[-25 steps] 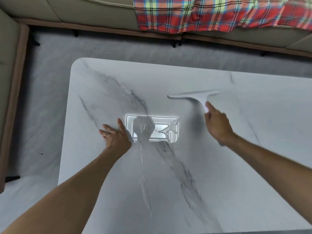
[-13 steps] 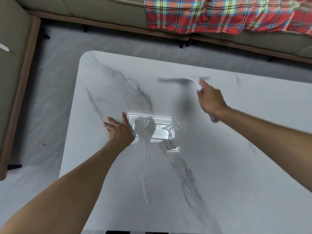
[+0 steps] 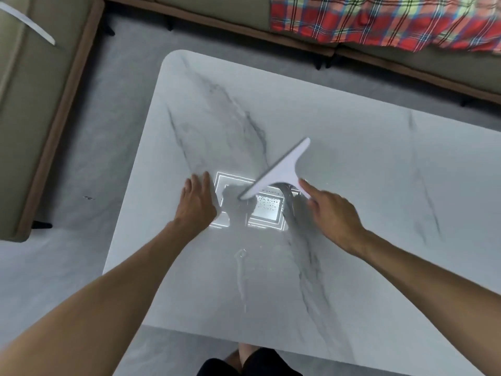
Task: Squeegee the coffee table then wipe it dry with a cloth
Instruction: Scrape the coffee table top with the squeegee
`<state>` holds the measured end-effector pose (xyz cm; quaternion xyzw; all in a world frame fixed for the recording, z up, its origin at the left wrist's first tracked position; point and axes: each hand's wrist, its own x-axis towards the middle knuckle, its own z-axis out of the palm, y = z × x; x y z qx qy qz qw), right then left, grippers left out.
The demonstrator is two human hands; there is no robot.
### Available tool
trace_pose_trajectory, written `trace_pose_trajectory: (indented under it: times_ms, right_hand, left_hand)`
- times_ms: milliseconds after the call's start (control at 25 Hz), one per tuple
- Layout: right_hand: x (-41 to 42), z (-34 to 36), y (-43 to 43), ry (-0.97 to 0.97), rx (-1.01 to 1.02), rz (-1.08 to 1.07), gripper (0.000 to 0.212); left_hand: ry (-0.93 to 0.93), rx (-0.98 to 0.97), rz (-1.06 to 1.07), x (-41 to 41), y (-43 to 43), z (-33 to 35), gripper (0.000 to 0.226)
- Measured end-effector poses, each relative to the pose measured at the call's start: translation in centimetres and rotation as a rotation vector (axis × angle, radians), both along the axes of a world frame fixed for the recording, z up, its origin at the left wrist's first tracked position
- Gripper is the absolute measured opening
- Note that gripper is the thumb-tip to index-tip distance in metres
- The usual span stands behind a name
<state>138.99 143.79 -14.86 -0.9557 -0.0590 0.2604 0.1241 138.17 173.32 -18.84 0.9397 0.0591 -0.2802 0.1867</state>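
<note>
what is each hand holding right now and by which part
The right hand holds the white squeegee by its handle. The left hand holds nothing and rests flat on the coffee table.

A home living room: a low marble-look table (image 3: pixel 352 131) stands near a sofa (image 3: pixel 406 58) draped with a plaid blanket (image 3: pixel 379 20).
</note>
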Motion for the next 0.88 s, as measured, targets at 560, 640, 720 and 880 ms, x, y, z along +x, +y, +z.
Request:
trace_pose_trajectory:
  times_ms: [560,640,720,880]
  right_hand:
    - [-8.9,6.7,-5.1,-0.031,-0.125,0.115,0.043]
    - [-9.6,5.9,0.0,0.016,-0.054,0.344,0.041]
    - [-11.1,4.4,6.0,0.082,0.049,0.584,0.039]
    - [-16.2,0.3,16.5,0.279,0.201,0.840,0.031]
  left_hand:
    - [-0.036,-0.101,0.509,-16.0,1.2,4.1,0.018]
    - [-0.070,-0.057,0.624,-17.8,3.0,3.9,0.015]
    - [-0.068,-0.011,0.723,-19.6,4.5,3.4,0.023]
    - [-0.076,0.107,0.830,-23.1,7.3,1.4,0.030]
